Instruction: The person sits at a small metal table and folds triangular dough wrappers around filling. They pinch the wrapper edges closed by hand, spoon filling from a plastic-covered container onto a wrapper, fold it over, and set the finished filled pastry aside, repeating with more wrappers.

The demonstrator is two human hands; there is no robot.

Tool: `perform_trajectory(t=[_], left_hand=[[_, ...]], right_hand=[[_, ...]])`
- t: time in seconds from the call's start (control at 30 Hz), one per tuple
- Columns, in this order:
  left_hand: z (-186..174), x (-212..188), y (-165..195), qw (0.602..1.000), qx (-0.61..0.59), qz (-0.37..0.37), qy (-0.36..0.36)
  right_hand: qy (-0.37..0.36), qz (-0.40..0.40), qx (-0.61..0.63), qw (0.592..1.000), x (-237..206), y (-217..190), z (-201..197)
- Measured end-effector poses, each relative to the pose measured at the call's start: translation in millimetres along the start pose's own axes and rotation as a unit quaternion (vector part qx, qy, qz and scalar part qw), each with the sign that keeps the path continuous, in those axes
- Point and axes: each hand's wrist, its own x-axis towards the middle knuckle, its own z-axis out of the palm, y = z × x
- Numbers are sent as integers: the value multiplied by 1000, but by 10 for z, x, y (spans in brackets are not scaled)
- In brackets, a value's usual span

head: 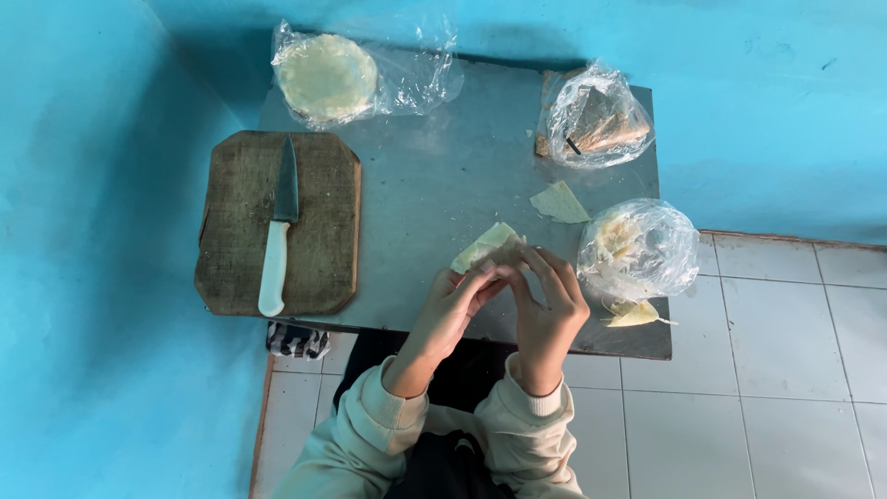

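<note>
Fingers: both our hands, left hand and right hand, pinch a pale yellow-white folded dough wrapper above the grey metal table.
Done: we judge one cut piece and a clear bag of folded pieces finished.
Left: bagged round wrapper stack unopened.
Idle: white-handled knife on worn wooden board.

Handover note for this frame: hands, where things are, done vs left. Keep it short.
Left hand and right hand: both pinch one pale folded wrapper piece above the metal table.
Loose wrapper triangle lies on the table; another piece lies by the bag of pieces.
Bagged round wrapper stack at the far left; bag of folded triangles at the far right.
Knife rests on the cutting board, untouched.
Done: some pieces cut and bagged. Left: the held piece looks only partly folded.
</note>
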Motion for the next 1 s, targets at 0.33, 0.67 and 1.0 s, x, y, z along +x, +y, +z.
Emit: perform_trajectory(t=[0.33,0.67,1.0], left_hand=[[48,-29,62,1000,12,-1,0],[235,-127,92,979,192,56,42],[250,-159,148,915,394,69,47]], right_hand=[[15,-20,-20,999,12,-54,24],[24,-50,-55,997,-33,-59,91],[39,-59,10,997,24,30,4]])
